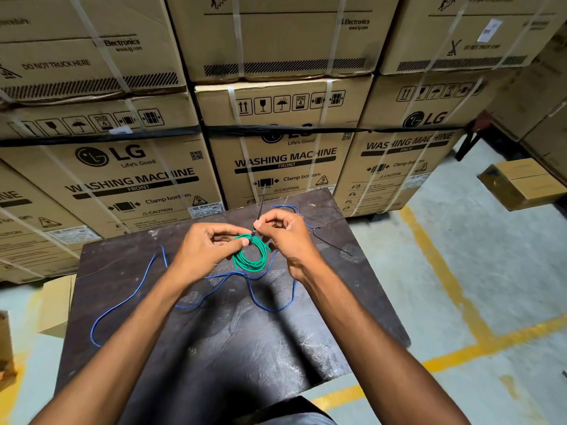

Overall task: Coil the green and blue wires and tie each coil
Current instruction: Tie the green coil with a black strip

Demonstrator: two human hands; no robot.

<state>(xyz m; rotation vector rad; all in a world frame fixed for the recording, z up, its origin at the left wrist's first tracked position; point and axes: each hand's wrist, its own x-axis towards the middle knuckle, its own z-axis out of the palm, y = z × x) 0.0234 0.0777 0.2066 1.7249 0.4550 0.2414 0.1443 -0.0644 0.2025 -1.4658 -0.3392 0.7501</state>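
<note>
The green wire is wound into a small round coil held above the dark table. My left hand pinches the coil at its top left. A black cable tie wraps the coil's top, and its tail sticks up. My right hand grips that tail just above the coil. The blue wire lies uncoiled in loose loops across the table, running from the front left, under my hands, to the far right.
A second black cable tie lies on the table to the right of my hands. Stacked cardboard washing-machine boxes stand right behind the table. A small box sits on the floor at right, by yellow floor lines.
</note>
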